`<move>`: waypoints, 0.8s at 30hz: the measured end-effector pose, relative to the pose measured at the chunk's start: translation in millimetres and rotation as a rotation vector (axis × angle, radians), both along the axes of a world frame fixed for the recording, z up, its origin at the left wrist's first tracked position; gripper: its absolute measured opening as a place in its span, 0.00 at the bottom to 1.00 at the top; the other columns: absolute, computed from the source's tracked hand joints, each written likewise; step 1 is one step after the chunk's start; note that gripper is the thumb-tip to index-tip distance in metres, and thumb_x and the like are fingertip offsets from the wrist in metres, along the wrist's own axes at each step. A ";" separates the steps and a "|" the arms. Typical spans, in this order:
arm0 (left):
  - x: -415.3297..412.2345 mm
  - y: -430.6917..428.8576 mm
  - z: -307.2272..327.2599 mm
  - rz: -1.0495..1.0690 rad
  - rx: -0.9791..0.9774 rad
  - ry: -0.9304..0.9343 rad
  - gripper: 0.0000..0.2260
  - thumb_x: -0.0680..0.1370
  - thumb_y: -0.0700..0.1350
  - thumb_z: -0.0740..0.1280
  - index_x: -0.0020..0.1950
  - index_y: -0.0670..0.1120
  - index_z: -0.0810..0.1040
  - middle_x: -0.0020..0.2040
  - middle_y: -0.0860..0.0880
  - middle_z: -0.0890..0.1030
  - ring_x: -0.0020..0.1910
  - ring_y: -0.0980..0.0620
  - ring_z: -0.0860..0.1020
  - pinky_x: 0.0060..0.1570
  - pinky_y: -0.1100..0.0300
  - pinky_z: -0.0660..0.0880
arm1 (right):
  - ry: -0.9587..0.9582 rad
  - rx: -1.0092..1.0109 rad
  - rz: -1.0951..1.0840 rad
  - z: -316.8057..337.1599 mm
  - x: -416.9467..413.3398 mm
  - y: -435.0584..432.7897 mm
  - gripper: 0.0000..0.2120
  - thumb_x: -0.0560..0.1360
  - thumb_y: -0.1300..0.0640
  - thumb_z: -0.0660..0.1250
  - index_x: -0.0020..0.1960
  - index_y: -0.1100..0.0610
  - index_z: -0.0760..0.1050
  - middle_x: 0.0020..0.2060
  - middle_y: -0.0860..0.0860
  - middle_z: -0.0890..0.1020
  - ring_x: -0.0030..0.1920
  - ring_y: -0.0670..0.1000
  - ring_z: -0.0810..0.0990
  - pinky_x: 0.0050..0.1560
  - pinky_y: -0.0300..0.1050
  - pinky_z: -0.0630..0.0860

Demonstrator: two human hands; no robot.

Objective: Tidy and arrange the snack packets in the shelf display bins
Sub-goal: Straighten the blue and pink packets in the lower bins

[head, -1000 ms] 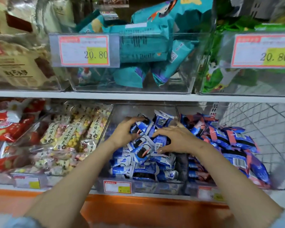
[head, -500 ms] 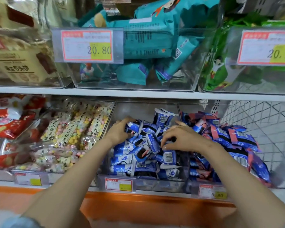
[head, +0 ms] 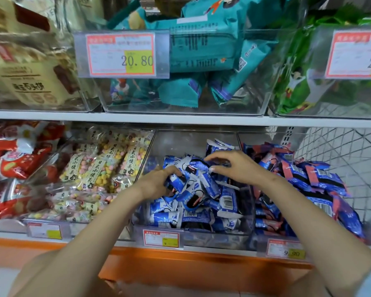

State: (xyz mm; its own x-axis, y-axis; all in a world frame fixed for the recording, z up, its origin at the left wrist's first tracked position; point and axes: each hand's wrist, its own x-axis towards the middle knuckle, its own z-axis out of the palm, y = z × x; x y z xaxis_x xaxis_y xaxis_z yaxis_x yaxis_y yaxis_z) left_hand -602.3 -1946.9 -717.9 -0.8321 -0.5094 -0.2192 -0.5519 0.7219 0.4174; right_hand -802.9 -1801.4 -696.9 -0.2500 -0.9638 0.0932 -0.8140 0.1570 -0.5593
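Note:
A clear bin (head: 193, 236) on the lower shelf holds a loose heap of blue-and-white snack packets (head: 204, 196). My left hand (head: 156, 183) is in the bin's left part, fingers curled round a few of the blue packets. My right hand (head: 234, 166) hovers over the back right of the heap, fingers bent and touching the top packets; what it grips is unclear.
To the right stands a bin of blue-and-red packets (head: 308, 185); to the left, a bin of pastel ball snacks (head: 99, 168) and red bags (head: 15, 159). The upper shelf carries bins of teal packets (head: 204, 52), green packets (head: 296, 82) and beige bags (head: 24, 67). Price tags front the bins.
My left hand has slid forward and lower on the heap and gathered packets. My right hand has lifted slightly toward the back. The packets beneath have shifted.

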 end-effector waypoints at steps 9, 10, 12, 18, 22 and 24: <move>-4.0 3.2 -8.1 0.051 0.145 0.226 0.16 0.75 0.43 0.69 0.60 0.57 0.73 0.59 0.50 0.74 0.51 0.51 0.76 0.54 0.57 0.73 | 0.117 0.291 0.117 3.0 19.9 4.1 0.25 0.65 0.34 0.70 0.59 0.38 0.69 0.64 0.44 0.75 0.64 0.47 0.73 0.62 0.52 0.71; -4.9 2.5 -8.0 0.067 0.169 0.249 0.14 0.75 0.42 0.69 0.58 0.57 0.74 0.57 0.51 0.76 0.49 0.51 0.77 0.52 0.57 0.74 | 0.113 0.296 0.112 3.0 20.3 5.0 0.24 0.65 0.35 0.71 0.58 0.39 0.69 0.64 0.44 0.75 0.64 0.47 0.73 0.62 0.53 0.71; -7.3 -0.2 -6.3 0.093 0.253 0.311 0.10 0.76 0.41 0.68 0.52 0.56 0.77 0.54 0.52 0.79 0.47 0.55 0.79 0.52 0.58 0.76 | 0.072 0.303 0.100 4.3 20.2 7.6 0.21 0.67 0.39 0.72 0.56 0.40 0.69 0.64 0.45 0.75 0.65 0.47 0.72 0.62 0.52 0.71; -12.5 0.5 -1.1 0.059 0.376 0.342 0.07 0.76 0.39 0.68 0.46 0.52 0.80 0.52 0.45 0.81 0.36 0.54 0.76 0.42 0.58 0.75 | -0.158 0.178 0.075 11.0 21.0 16.0 0.16 0.72 0.46 0.70 0.58 0.41 0.72 0.54 0.37 0.75 0.57 0.40 0.71 0.57 0.43 0.68; -17.4 6.6 -10.4 0.127 0.223 0.383 0.08 0.75 0.41 0.69 0.46 0.55 0.78 0.54 0.52 0.81 0.50 0.43 0.79 0.52 0.51 0.76 | -0.353 -0.087 -0.027 9.1 20.5 18.3 0.11 0.71 0.51 0.72 0.51 0.50 0.75 0.26 0.43 0.65 0.30 0.43 0.64 0.35 0.40 0.61; -20.1 8.3 -11.5 0.156 0.158 0.405 0.08 0.75 0.42 0.69 0.47 0.56 0.78 0.54 0.49 0.81 0.51 0.42 0.79 0.50 0.54 0.75 | -0.465 -0.164 -0.097 10.5 17.4 19.3 0.09 0.71 0.53 0.72 0.48 0.50 0.74 0.23 0.42 0.65 0.28 0.43 0.61 0.31 0.37 0.59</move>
